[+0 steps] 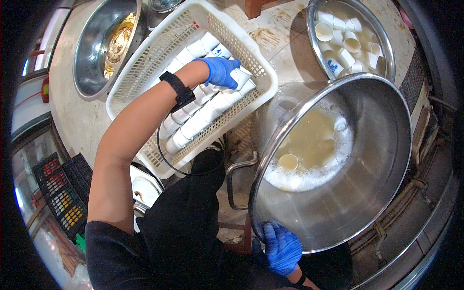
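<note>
My left hand (222,72), in a blue knit glove, reaches into a white plastic basket (265,87). Its fingers close on a white cup (240,77) at the far end of a row. Nested white cups (205,113) lie on their sides there in long rows, partly hidden by my forearm. Gloved the same way, my right hand (282,246) grips the near rim of a large steel pot (372,193). The pot is tilted toward me. Cloudy, foamy water (309,140) fills its bottom, with a cup (288,162) at the surface.
At the far right, a steel basin (391,63) holds several white cups in cloudy water. Another steel basin (89,58), with brownish residue, stands left of the basket. The pot's side handle (230,186) sticks out toward the basket. A black plastic crate (60,193) is at the left.
</note>
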Motion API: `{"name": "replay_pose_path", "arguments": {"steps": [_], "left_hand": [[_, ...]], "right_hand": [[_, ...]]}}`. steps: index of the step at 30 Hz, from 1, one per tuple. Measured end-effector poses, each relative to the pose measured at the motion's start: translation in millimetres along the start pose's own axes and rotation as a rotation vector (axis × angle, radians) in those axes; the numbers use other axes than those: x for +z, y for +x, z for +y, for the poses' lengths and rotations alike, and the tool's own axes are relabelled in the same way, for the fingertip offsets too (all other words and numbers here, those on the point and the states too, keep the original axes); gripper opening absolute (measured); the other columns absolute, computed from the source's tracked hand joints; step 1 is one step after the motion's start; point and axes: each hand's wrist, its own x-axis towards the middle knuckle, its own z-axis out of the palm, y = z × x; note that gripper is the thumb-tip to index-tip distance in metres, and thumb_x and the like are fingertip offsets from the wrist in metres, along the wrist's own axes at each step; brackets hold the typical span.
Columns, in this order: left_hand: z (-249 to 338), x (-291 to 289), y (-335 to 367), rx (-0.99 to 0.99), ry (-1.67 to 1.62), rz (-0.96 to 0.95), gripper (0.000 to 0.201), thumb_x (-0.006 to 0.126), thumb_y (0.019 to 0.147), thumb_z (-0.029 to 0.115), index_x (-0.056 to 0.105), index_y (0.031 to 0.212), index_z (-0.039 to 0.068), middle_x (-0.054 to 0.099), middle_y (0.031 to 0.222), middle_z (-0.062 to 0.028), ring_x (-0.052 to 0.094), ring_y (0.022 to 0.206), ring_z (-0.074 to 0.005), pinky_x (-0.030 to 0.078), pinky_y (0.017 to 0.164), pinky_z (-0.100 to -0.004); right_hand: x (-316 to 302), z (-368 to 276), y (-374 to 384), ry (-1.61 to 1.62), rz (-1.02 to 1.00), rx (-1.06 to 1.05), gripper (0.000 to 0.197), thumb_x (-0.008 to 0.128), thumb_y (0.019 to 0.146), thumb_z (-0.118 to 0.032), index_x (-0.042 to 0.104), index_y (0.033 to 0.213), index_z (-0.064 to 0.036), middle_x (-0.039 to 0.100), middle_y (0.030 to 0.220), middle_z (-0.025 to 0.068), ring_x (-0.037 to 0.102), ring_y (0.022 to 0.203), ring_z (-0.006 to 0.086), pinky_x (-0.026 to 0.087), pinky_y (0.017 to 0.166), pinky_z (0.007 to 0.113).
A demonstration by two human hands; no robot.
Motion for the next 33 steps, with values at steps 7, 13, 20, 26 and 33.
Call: {"name": "replay_pose_path", "arguments": {"steps": [7, 13, 20, 26, 33], "left_hand": [[-1, 46, -14, 0.088, -0.059, 0.267, 0.106, 0.074, 0.077, 0.037, 0.008, 0.157, 0.013, 0.048, 0.134, -0.0354, 0.053, 0.121, -0.0450, 0.044, 0.104, -0.0450], [6, 83, -20, -0.041, -0.163, 0.555, 0.104, 0.072, 0.078, 0.035, 0.008, 0.157, 0.012, 0.048, 0.129, -0.0351, 0.053, 0.117, -0.0482, 0.045, 0.102, -0.0469], [21, 92, -13, -0.023, -0.007, 0.771, 0.088, 0.070, 0.082, 0.040, 0.026, 0.154, 0.013, 0.045, 0.136, -0.0309, 0.050, 0.121, -0.0454, 0.045, 0.101, -0.0482], [28, 80, -8, -0.074, -0.065, 0.739, 0.084, 0.071, 0.081, 0.040, 0.034, 0.151, 0.014, 0.046, 0.140, -0.0259, 0.051, 0.120, -0.0439, 0.045, 0.101, -0.0481], [28, 82, -1, -0.084, -0.094, 0.722, 0.079, 0.069, 0.080, 0.037, 0.037, 0.148, 0.011, 0.049, 0.138, -0.0262, 0.053, 0.120, -0.0411, 0.044, 0.103, -0.0459]], "right_hand": [[-1, -3, 6, 0.046, -0.042, 0.043, 0.046, 0.060, 0.086, -0.019, 0.051, 0.126, 0.0009, 0.061, 0.116, 0.0239, 0.064, 0.100, 0.0383, 0.054, 0.079, 0.046], [-4, -7, 11, 0.073, 0.014, 0.024, 0.049, 0.066, 0.084, -0.021, 0.051, 0.124, 0.0033, 0.061, 0.113, 0.0245, 0.064, 0.096, 0.0395, 0.055, 0.075, 0.046], [-8, -5, 11, 0.048, 0.019, -0.004, 0.049, 0.067, 0.087, -0.022, 0.051, 0.125, 0.0034, 0.062, 0.110, 0.0239, 0.065, 0.094, 0.0405, 0.055, 0.074, 0.046], [-5, -2, 8, -0.001, 0.016, -0.031, 0.051, 0.068, 0.086, -0.024, 0.051, 0.126, 0.0030, 0.063, 0.111, 0.0231, 0.065, 0.094, 0.0390, 0.055, 0.074, 0.046], [-4, -3, 8, 0.024, 0.017, -0.007, 0.052, 0.068, 0.085, -0.024, 0.051, 0.126, 0.0025, 0.063, 0.112, 0.0237, 0.065, 0.095, 0.0393, 0.054, 0.077, 0.047]]}}
